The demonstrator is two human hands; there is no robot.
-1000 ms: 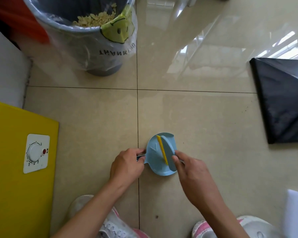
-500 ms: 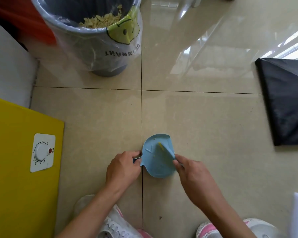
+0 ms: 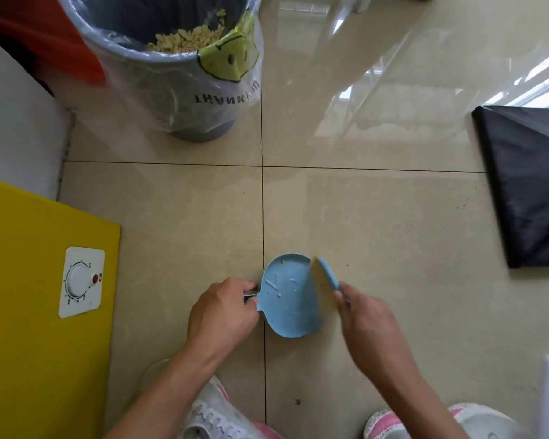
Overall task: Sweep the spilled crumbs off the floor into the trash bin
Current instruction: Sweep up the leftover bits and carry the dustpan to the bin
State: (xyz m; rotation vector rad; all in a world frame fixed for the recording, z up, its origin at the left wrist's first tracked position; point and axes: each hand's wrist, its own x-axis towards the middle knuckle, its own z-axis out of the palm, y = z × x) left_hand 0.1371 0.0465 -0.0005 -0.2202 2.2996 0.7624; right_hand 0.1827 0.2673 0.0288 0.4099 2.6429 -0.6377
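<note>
The person's left hand (image 3: 222, 315) has its fingers curled round the short handle of a small, round, light blue plastic dustpan (image 3: 293, 307), which lies on the glossy beige tiled floor (image 3: 377, 223) across a grout line. The right hand (image 3: 370, 321) grips the handle of a matching little blue plastic brush (image 3: 328, 275) with pale yellow bristles, held just beside the pan's open right edge. The two hands are apart, with the pan between them.

Most of the pale crumbs (image 3: 184, 39) already lie heaped in the grey round trash bin (image 3: 184, 90), lined with a clear plastic bag, which stands well apart from the pan at the far left. Only a few tiny pale specks (image 3: 279, 294) show inside the pan. Whether any remain on the tile beside it is too fine to tell.

This looks like the last gathering stroke. To do it well, the pan's lip should press flat on the tile so nothing slips under, and the brush should make short, light strokes towards the lip. The pan should then stay level on its way to the bin and tip only once it is over the liner's mouth.

A yellow flat board (image 3: 29, 312) carrying a white dial timer (image 3: 81, 282) lies to the left, a black sheet (image 3: 530, 191) to the right, and white and pink shoes (image 3: 216, 413) show below.
</note>
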